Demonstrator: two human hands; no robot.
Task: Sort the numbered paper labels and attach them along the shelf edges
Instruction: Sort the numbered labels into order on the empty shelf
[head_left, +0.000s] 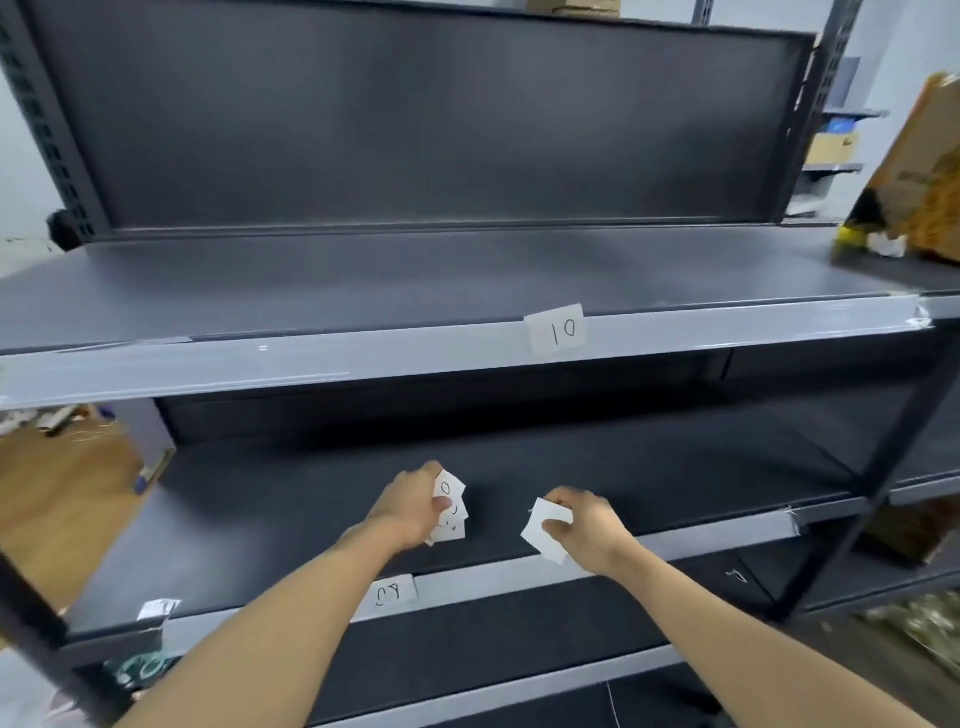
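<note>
My left hand (413, 506) grips a small fanned stack of white paper labels (451, 512) with handwritten digits, held over the middle shelf. To its right, my right hand (584, 527) pinches a single white label (545, 530) whose blank side faces me. A label reading "10" (558, 330) is stuck on the grey edge strip of the upper shelf (311, 358). Another written label (395, 591) sits on the edge of the middle shelf (493, 571), under my left forearm. A crumpled label (158, 608) lies at that shelf's left end.
The dark metal shelving unit has a back panel (415, 119) and black uprights (883, 467) at the right. A brown paper bag (919, 171) stands on the upper shelf at the far right. Cardboard boxes (57, 499) sit at the left.
</note>
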